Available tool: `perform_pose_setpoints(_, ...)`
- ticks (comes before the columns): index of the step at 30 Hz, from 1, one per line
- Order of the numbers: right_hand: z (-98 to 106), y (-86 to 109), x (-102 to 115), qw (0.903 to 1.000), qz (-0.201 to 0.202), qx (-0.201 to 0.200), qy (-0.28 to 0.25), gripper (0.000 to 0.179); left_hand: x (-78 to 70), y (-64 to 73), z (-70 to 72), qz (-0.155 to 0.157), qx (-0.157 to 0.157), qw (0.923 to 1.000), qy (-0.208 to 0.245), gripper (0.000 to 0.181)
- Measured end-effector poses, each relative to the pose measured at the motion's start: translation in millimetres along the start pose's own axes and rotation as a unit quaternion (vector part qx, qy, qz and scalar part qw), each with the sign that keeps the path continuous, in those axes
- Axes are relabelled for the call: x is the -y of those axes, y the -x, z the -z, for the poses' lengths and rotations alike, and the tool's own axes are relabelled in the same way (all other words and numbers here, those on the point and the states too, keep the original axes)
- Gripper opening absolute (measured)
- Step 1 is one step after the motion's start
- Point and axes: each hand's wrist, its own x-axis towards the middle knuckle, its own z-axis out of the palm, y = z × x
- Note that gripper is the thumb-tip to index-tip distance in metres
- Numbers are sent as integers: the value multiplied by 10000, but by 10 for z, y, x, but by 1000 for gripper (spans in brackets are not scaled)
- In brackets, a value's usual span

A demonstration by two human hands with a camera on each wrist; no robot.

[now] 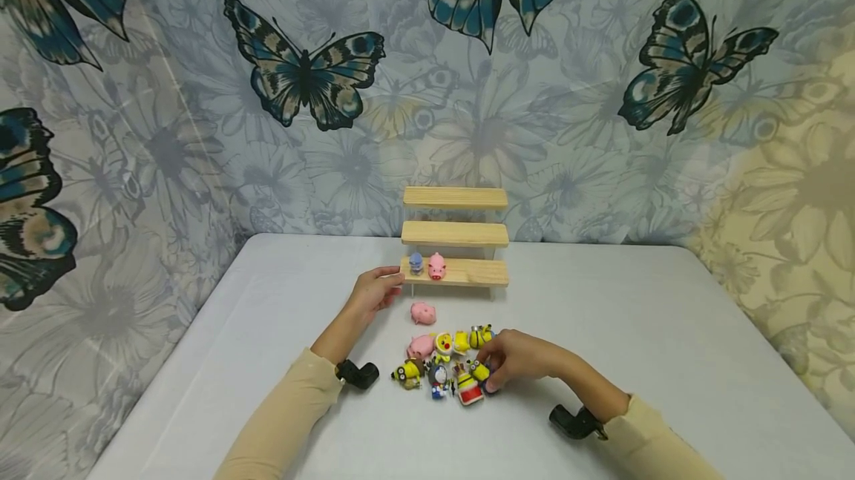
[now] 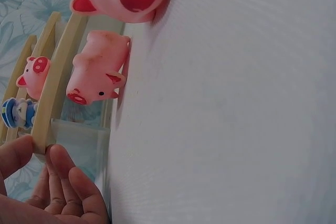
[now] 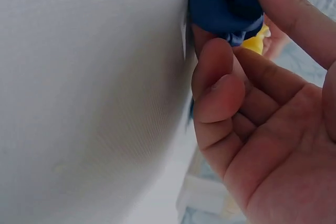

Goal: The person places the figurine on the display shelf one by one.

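My left hand point(image 1: 374, 291) pinches the left end of the lowest board of a three-step wooden display stand point(image 1: 454, 233), thumb above and fingertips below. On that board stand a small blue-capped figurine point(image 2: 20, 113) and a pink pig point(image 1: 437, 266). My right hand point(image 1: 524, 356) is at the right side of a cluster of toy figures on the table. Between its thumb and fingers is a dark blue rounded figurine point(image 3: 212, 1), its front hidden. Beside it lie a yellow minion figure point(image 1: 479, 370) and one with a red base point(image 1: 470, 392).
One pink pig point(image 1: 423, 313) lies in front of the stand, another point(image 1: 420, 346) at the cluster's back left. Several more figures, among them a yellow one with a white rim point(image 1: 444, 345), lie close together. A butterfly-patterned cloth point(image 1: 568, 191) hangs behind the white table point(image 1: 601, 302).
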Motion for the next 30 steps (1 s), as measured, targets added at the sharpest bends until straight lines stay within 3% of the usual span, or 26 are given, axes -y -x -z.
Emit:
perform_pose_setpoints(9, 23, 22, 15, 9998, -35, 162, -109, 16, -39, 3, 16, 96, -22, 9999, -108, 38)
perform_pose_setpoints(15, 101, 48, 35, 9998, 72, -3, -184, 21, -29, -13, 8, 86, -52, 9999, -82, 37)
perform_pose_setpoints(22, 300, 72, 73, 9962, 357, -718, -342, 29, -20, -18, 17, 55, -18, 9999, -91, 37)
perform_pose_setpoints(30, 420, -54, 37, 9789, 603, -1948, -101, 31, -32, 22, 11, 31, 24, 9999, -111, 35)
